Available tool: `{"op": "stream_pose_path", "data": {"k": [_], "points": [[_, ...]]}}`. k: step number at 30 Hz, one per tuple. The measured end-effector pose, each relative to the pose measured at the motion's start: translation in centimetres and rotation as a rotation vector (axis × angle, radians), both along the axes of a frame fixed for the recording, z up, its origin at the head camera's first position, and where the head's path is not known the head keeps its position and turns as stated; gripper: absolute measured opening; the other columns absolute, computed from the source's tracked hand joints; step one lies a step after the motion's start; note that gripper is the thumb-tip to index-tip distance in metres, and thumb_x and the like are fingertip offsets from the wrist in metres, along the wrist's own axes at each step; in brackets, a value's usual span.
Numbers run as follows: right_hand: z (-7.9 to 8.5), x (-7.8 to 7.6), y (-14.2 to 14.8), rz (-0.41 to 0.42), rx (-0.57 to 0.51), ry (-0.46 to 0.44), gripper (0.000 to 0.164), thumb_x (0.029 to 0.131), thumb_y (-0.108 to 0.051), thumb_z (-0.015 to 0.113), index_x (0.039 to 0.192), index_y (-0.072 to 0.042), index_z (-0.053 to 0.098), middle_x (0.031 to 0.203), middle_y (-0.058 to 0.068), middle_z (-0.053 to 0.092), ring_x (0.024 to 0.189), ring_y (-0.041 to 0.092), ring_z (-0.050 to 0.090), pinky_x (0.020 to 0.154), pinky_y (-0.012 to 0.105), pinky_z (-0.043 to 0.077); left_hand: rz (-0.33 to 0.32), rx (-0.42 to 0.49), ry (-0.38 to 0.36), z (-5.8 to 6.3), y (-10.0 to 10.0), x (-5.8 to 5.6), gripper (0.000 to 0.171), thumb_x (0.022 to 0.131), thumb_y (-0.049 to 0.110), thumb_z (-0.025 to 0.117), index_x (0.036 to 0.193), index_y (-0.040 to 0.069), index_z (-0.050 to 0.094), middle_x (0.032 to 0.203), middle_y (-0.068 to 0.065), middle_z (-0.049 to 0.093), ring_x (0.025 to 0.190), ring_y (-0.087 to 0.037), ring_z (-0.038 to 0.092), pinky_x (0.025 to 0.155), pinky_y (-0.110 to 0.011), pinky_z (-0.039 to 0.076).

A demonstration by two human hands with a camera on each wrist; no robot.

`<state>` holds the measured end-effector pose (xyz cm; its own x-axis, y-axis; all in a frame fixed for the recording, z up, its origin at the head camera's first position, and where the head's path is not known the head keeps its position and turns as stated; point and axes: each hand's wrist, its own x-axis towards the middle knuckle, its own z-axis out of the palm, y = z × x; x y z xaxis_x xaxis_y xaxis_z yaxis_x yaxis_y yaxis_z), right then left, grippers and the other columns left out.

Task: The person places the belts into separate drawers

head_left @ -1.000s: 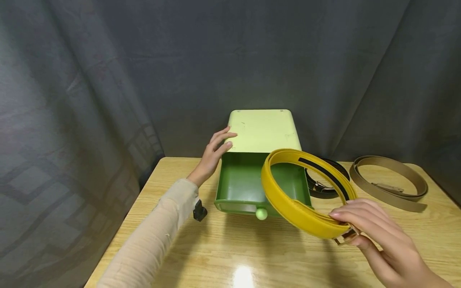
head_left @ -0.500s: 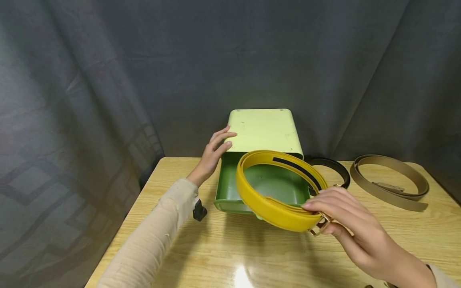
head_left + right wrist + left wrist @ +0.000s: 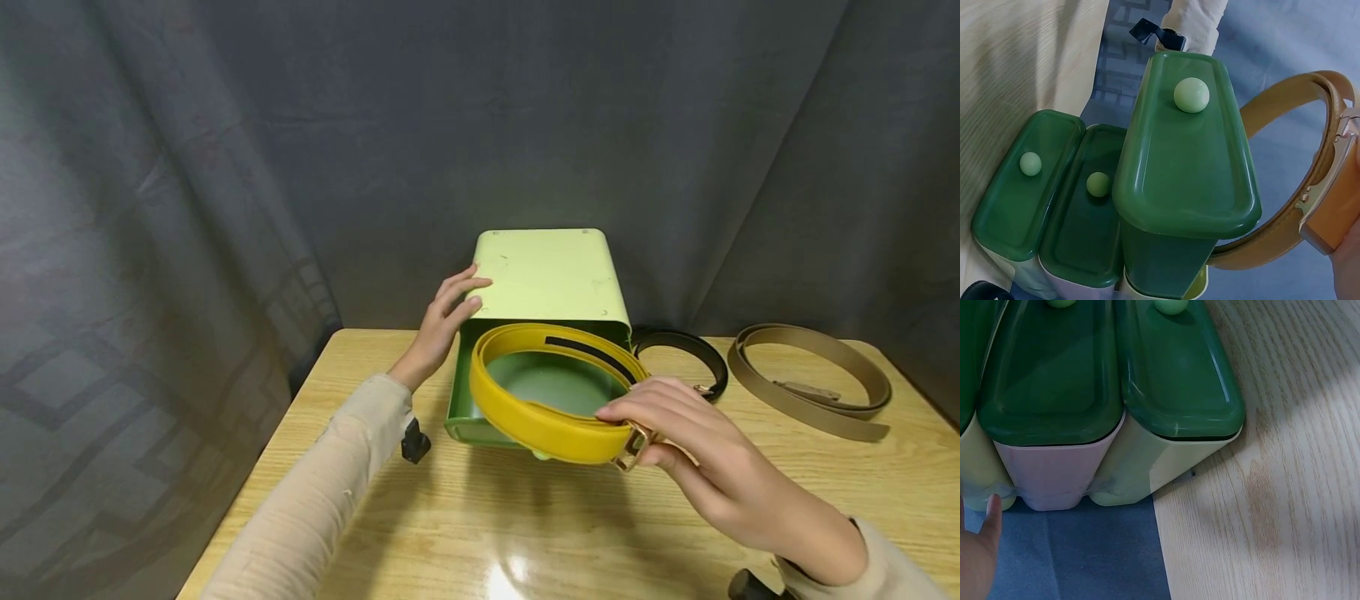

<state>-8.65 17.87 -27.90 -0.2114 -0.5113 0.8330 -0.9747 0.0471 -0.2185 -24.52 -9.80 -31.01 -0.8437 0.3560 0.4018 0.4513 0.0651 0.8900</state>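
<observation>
My left hand (image 3: 440, 333) rests on the left edge of a pale-green drawer unit (image 3: 551, 271), fingers extended over its top. The top green drawer (image 3: 467, 429) is pulled out. My right hand (image 3: 712, 454) pinches a coiled yellow belt (image 3: 525, 427) by its gold buckle (image 3: 634, 447). In the head view the coil overlaps the drawer opening and hides most of the drawer's knob. Seen from the right wrist, the belt (image 3: 1285, 100) passes behind the pulled-out drawer front (image 3: 1191, 169); how far it is inside I cannot tell.
A coiled black belt (image 3: 718, 360) lies right of the unit, partly hidden. Farther right is a coiled tan belt (image 3: 776, 402). Two lower drawers, one (image 3: 1082, 231) and another (image 3: 1025, 200), are closed. A grey curtain (image 3: 525, 125) hangs behind the wooden table (image 3: 420, 533).
My right hand has carried the yellow belt leftward, from the drawer's right side to over its opening, and slightly flatter. The black belt shows more. My left hand has stayed put.
</observation>
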Motion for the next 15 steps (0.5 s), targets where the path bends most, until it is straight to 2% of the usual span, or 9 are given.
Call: {"op": "stream_pose_path", "data": {"k": [3, 10, 15], "points": [[-0.1, -0.4, -0.1, 0.001, 0.013, -0.009, 0.039, 0.104, -0.019, 0.047, 0.120, 0.014, 0.060, 0.118, 0.012, 0.065, 0.102, 0.018, 0.054, 0.097, 0.025, 0.035, -0.002, 0.002, -0.005, -0.1, -0.1, -0.1, 0.039, 0.102, 0.009, 0.045, 0.137, -0.008, 0.051, 0.159, -0.016, 0.022, 0.147, -0.030, 0.018, 0.114, -0.054, 0.023], [-0.5, -1.2, -0.2, -0.025, 0.042, -0.057, 0.041, 0.103, -0.022, 0.047, 0.122, 0.011, 0.060, 0.113, 0.009, 0.065, 0.096, 0.015, 0.053, 0.088, 0.023, 0.038, -0.006, 0.021, 0.002, -2.3, -0.3, -2.3, 0.039, 0.103, 0.011, 0.046, 0.139, -0.004, 0.051, 0.161, -0.009, 0.022, 0.148, -0.026, 0.017, 0.115, -0.053, 0.022], [-0.7, -1.8, -0.1, -0.057, 0.073, -0.080, 0.042, 0.103, -0.025, 0.045, 0.125, 0.008, 0.060, 0.105, 0.003, 0.065, 0.096, 0.015, 0.054, 0.090, 0.023, 0.038, -0.002, 0.035, 0.016, -2.7, -0.4, -2.7, 0.039, 0.103, 0.013, 0.047, 0.138, -0.001, 0.054, 0.159, -0.004, 0.025, 0.147, -0.021, 0.020, 0.114, -0.052, 0.024]]}}
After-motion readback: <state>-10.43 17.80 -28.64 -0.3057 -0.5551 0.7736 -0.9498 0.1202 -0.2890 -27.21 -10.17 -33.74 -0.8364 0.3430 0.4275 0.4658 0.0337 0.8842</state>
